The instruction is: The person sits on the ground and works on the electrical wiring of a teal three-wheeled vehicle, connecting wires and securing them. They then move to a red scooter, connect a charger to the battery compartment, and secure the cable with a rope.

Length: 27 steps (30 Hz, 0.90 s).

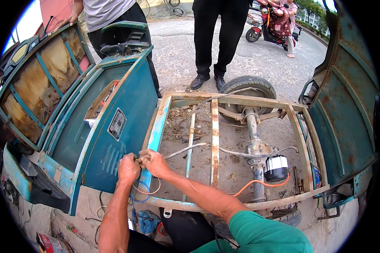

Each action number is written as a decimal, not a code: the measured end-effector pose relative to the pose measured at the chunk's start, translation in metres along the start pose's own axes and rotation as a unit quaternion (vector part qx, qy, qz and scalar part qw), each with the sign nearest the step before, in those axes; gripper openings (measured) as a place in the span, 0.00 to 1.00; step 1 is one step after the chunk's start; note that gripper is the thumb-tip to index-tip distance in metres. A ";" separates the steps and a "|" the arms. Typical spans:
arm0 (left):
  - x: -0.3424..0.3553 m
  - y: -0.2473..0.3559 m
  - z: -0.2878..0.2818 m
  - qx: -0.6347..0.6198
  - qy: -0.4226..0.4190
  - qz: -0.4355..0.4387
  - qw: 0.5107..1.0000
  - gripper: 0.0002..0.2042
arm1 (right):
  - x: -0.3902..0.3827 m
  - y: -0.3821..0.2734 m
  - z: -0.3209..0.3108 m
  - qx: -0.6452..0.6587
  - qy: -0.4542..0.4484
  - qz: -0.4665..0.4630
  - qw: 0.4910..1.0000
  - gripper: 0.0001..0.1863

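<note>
My left hand and my right hand meet at the near left corner of a rusty tricycle frame, fingers pinched together on thin wires. Blue and pale wire loops hang below my hands. A grey corrugated cable runs from my right hand toward the rear axle motor. A teal metal box with a small plate stands just left of my hands.
An orange cable curls by the motor. A tyre sits at the frame's far side. Two people stand beyond, one in black trousers. A rusty teal panel rises on the right, a tilted cargo bed on the left.
</note>
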State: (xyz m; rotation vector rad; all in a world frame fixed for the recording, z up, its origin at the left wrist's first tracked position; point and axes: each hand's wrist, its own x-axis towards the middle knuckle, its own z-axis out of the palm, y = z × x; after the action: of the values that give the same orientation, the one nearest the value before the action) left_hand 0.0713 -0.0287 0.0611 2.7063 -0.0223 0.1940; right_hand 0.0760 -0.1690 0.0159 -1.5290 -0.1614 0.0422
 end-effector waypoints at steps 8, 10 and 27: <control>-0.002 -0.001 -0.008 0.001 -0.017 0.010 1.000 0.08 | -0.016 0.006 0.009 -0.210 0.059 -0.169 0.961 0.09; -0.001 -0.004 -0.007 0.000 -0.013 0.014 1.000 0.08 | -0.017 0.006 0.013 -0.230 0.067 -0.181 0.954 0.08; 0.001 0.001 -0.008 -0.003 0.005 0.034 0.999 0.08 | -0.006 0.012 0.009 -0.220 0.096 -0.180 0.954 0.06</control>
State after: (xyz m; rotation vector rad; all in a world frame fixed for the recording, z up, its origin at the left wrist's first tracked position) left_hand 0.0709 -0.0263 0.0687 2.7015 -0.1109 0.2264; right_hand 0.0697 -0.1600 0.0041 -1.9129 -0.3070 -0.4598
